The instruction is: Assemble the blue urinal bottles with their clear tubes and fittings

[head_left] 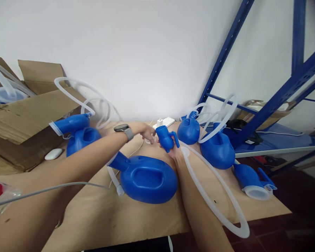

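Observation:
My right hand point(174, 152) is closed around the lower part of a blue plastic urinal funnel point(165, 137), a cup-like piece with a side handle, its mouth tilted up. My left hand point(147, 133), below a wrist with a grey-strapped watch, reaches down beside it with bent fingers at a translucent lid point(148, 141) near the tabletop; the fingers partly hide this lid. Nearer to me, between my forearms, a blue urinal bottle point(149, 180) lies on its side. A loop of translucent tube point(217, 175) lies along the right of my right forearm.
More blue bottles point(217, 149) with tubes stand at the right, near a lidded blue funnel point(252, 182). Another bottle point(84, 140) stands left, by an open cardboard box point(34, 119) and white mouse point(53, 154). A white power strip point(168, 121) lies against the wall. Blue shelving point(273, 94) rises right.

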The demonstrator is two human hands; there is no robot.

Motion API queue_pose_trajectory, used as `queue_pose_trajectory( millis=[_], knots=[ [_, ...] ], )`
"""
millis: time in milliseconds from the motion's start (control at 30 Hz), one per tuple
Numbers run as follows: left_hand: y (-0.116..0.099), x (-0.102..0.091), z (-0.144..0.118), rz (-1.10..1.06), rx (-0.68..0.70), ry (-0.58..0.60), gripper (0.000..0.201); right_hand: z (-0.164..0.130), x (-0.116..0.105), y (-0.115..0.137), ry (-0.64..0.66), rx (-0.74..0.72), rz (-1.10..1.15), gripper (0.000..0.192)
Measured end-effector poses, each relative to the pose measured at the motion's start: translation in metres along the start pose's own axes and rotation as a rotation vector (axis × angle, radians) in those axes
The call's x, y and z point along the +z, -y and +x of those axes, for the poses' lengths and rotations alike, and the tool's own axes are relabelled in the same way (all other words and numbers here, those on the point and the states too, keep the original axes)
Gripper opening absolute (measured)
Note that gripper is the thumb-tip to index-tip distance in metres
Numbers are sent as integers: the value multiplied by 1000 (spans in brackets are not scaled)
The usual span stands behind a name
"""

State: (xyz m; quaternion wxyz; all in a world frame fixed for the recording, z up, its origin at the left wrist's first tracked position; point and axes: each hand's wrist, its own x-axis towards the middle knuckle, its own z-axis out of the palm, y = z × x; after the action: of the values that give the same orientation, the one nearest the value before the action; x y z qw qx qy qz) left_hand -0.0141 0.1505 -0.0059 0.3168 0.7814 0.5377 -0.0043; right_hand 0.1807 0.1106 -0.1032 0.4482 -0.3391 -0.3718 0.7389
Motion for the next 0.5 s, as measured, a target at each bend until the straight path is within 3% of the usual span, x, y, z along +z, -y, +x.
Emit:
queue_pose_trajectory(
  millis=[100, 167, 300, 400, 500],
  knots=[
    [15, -25, -32, -1, -2, -39, 79, 4, 0, -3, 53, 64, -53, 61],
    [27, -24, -54, -58, 52, -83, 81, 7, -1, -5, 56, 112, -84, 59],
    [42, 9, -81, -359, 194, -238, 81, 11, 0, -10, 58, 186, -129, 53],
    [45, 31, -86, -427, 199, -297, 82, 13, 7, -15, 44, 213, -162, 56],
    [47, 42, -85, -449, 189, -326, 80, 14, 14, -17, 29, 230, -197, 63]
  ],
)
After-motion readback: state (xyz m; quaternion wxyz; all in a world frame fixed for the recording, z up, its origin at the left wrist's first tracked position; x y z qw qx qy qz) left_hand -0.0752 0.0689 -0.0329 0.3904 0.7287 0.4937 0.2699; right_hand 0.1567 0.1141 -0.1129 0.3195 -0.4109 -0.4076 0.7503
